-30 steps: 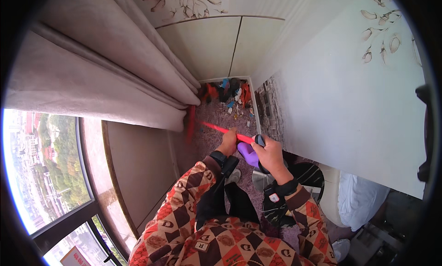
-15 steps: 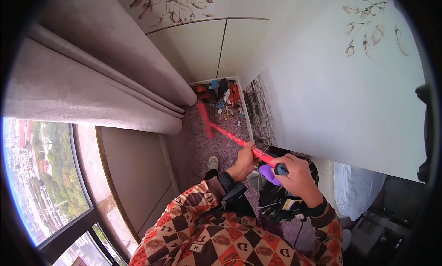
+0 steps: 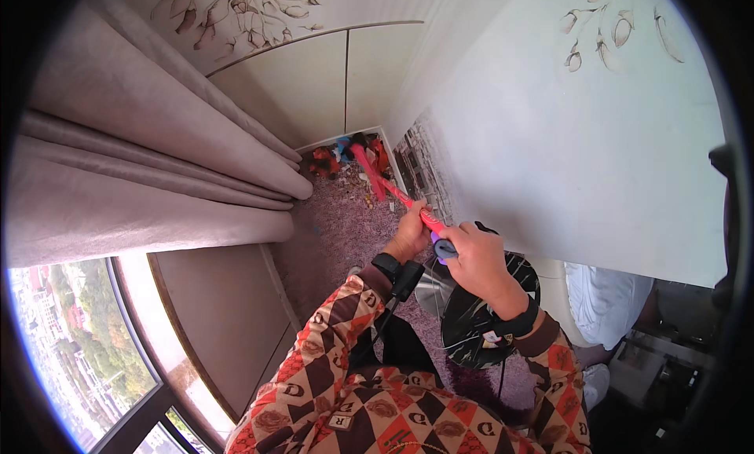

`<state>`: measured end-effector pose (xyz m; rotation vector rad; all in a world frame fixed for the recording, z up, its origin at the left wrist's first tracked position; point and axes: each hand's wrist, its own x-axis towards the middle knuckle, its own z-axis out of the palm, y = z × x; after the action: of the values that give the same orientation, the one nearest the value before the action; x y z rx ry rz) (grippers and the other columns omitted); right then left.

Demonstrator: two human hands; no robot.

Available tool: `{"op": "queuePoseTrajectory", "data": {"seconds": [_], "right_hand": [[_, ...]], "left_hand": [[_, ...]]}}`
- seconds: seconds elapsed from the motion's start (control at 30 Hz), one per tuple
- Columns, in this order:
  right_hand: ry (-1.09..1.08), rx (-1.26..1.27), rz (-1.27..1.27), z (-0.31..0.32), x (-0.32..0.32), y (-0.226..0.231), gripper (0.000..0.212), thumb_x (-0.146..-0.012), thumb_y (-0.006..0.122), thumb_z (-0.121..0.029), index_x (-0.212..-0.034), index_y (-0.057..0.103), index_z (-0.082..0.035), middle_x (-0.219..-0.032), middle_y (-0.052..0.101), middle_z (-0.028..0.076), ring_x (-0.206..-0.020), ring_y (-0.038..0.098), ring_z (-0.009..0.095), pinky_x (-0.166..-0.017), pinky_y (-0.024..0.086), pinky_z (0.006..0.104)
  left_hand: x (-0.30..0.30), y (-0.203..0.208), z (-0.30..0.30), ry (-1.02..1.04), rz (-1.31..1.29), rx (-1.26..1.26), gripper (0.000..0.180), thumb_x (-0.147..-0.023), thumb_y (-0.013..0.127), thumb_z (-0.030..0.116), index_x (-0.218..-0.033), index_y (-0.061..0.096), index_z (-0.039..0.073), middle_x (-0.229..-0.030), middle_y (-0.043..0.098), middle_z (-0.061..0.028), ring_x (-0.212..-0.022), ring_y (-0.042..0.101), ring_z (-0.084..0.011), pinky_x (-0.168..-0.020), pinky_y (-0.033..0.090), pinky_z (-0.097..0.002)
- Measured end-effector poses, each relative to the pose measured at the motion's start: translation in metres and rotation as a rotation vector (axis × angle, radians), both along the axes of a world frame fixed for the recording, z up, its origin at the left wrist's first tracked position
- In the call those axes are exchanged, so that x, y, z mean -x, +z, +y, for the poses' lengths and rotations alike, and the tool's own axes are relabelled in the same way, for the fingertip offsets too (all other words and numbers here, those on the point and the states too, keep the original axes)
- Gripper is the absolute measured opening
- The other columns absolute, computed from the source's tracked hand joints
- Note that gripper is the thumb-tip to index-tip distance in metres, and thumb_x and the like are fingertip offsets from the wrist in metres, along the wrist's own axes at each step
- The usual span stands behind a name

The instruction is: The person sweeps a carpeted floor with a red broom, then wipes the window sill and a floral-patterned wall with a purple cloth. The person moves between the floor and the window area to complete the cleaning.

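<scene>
A red long-handled broom (image 3: 404, 199) reaches away from me over the purple carpet, with its pinkish-red bar-shaped head (image 3: 369, 171) in the far corner. The head lies over a heap of litter (image 3: 323, 164), where red, blue, black and white scraps show. My left hand (image 3: 411, 231) is wrapped round the handle partway down. Behind it, my right hand (image 3: 476, 258) is closed round the handle near its dark end cap. Under the right hand a bit of something purple shows, mostly hidden.
Grey-pink curtains (image 3: 149, 155) hang on the left above a window (image 3: 82, 352) and a sill. A pale wall panel (image 3: 565, 155) stands close on the right. A round black marbled top (image 3: 522, 285) is beside my right arm, with white cloth (image 3: 601, 301) farther right.
The broom head has swung from beside the curtain rightward onto the litter heap. Both hands have moved slightly left and up in the picture, still gripping the handle. The view has shifted too.
</scene>
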<state>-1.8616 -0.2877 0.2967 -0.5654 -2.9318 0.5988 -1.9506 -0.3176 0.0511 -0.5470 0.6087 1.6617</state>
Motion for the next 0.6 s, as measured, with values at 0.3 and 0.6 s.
{"op": "queuePoseTrajectory", "data": {"seconds": [0.3,0.6], "right_hand": [[0.119,0.019,-0.037,0.009,-0.029,0.048,0.031,-0.072,0.072,-0.009,-0.103,0.069,-0.013,-0.078,0.057,0.007,-0.066,0.063,0.031,-0.055,0.046,0.0425],[0.077,-0.004,-0.108,0.048,0.032,0.000,0.022,-0.073,0.071,-0.011,-0.095,0.069,-0.015,-0.081,0.061,0.009,-0.072,0.063,0.035,-0.061,0.049,0.0473]], "left_hand": [[-0.036,0.060,-0.032,-0.020,-0.124,-0.042,0.032,-0.099,0.057,0.036,-0.097,0.058,0.005,-0.078,0.059,-0.0055,-0.076,0.062,-0.0236,-0.079,0.052,-0.0398],[0.007,0.020,0.012,-0.025,-0.152,-0.213,0.045,-0.103,0.047,0.045,-0.111,0.065,0.004,-0.110,0.073,-0.0131,-0.102,0.068,-0.0291,-0.100,0.050,-0.0447]]}}
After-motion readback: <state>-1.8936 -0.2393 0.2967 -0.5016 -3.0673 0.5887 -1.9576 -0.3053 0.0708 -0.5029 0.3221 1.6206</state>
